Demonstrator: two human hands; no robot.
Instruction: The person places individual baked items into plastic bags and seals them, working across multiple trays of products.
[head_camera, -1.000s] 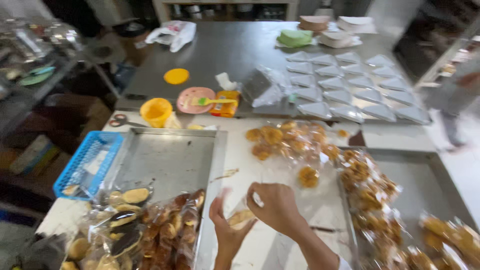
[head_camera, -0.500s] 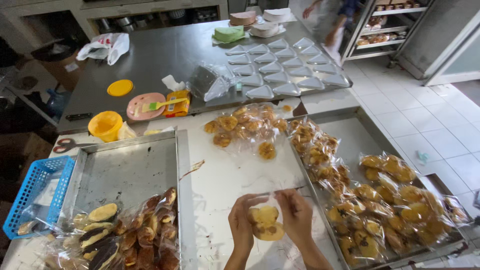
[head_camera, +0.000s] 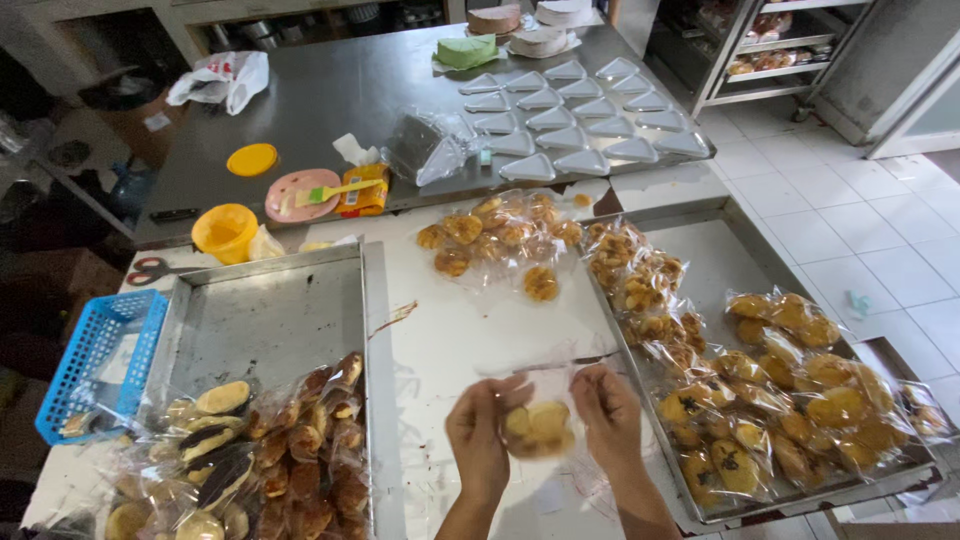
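Observation:
A round golden pastry (head_camera: 540, 430) in a clear plastic bag (head_camera: 548, 375) hangs between both hands over the white table (head_camera: 470, 330). My left hand (head_camera: 480, 435) pinches the bag's left side. On the right side, my right hand (head_camera: 608, 415) grips the same bag. Just to the right lies a metal tray (head_camera: 730, 250) filled with several bagged golden pastries (head_camera: 790, 390). At the left a second metal tray (head_camera: 270, 320) carries bagged dark pastries (head_camera: 270, 450) in its near end.
More bagged pastries (head_camera: 500, 240) lie loose on the table ahead. A blue basket (head_camera: 95, 360) and scissors (head_camera: 150, 270) sit at the left. Behind are a yellow cup (head_camera: 225, 230), a pink plate with brush (head_camera: 305, 193), and triangular plastic boxes (head_camera: 575, 120) on a steel counter.
The view has swung right and tilted down. Both hands have come together on the bagged pastry and stayed near the table's front edge, now holding it by both sides.

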